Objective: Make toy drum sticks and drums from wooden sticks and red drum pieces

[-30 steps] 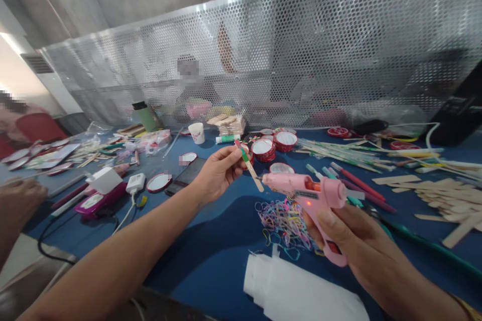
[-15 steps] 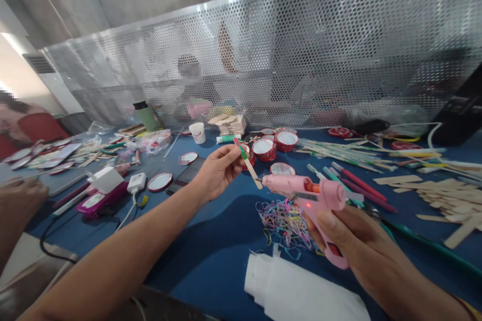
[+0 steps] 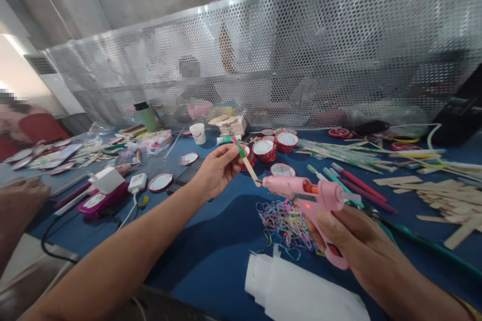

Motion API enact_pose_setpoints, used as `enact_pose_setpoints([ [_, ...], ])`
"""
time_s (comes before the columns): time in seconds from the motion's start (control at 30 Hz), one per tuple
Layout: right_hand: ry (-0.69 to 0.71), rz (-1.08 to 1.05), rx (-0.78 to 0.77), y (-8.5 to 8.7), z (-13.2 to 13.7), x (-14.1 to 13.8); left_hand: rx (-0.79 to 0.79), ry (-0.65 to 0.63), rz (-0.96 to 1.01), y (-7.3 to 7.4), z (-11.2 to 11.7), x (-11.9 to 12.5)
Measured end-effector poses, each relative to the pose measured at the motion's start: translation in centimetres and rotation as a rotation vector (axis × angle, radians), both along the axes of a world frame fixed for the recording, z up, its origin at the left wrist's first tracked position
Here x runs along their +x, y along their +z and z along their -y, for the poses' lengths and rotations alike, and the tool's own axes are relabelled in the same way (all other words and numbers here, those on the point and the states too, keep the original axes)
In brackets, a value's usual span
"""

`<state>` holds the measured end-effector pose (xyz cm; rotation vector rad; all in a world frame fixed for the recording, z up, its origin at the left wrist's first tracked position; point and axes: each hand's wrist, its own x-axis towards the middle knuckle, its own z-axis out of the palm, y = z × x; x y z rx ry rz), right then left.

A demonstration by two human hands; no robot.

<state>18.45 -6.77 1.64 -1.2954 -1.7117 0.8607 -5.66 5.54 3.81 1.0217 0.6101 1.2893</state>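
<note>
Pinched in my left hand (image 3: 222,170) is a wooden craft stick (image 3: 250,168), its upper part wrapped in green and red. My right hand (image 3: 346,230) is closed around the grip of a pink hot glue gun (image 3: 301,193), whose small light glows orange. The gun's nozzle meets or nearly meets the stick's bare lower end; I cannot tell whether they touch. Beneath the gun lies a heap of colourful small rubber bands (image 3: 284,225). Stacks of red-rimmed round lids (image 3: 263,149) stand just behind the stick.
A white plastic-wrapped bundle (image 3: 301,286) lies in front. Loose craft sticks (image 3: 440,198) and markers (image 3: 361,183) spread at right. Chargers (image 3: 137,183) and a magenta power strip (image 3: 101,200) sit left, with another person's hand (image 3: 24,198) beyond. A perforated metal screen (image 3: 263,65) bounds the back.
The stick has tilted and shifted very slightly left, with the glue gun's nozzle following it. Both hands keep their hold and have barely moved.
</note>
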Motion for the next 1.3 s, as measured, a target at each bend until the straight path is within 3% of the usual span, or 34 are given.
enact_pose_setpoints([
  [0.87,0.024,-0.031,-0.043,-0.3,-0.1,0.2,-0.009,-0.007,0.046,0.2,-0.4,-0.5],
  [1.13,0.007,-0.218,-0.023,0.3,-0.1,-0.2,-0.035,-0.012,-0.021,-0.1,-0.1,-0.1],
  [1.3,-0.013,-0.224,-0.009,0.5,-0.4,-0.5,-0.035,-0.060,-0.068,-0.4,0.6,0.2],
])
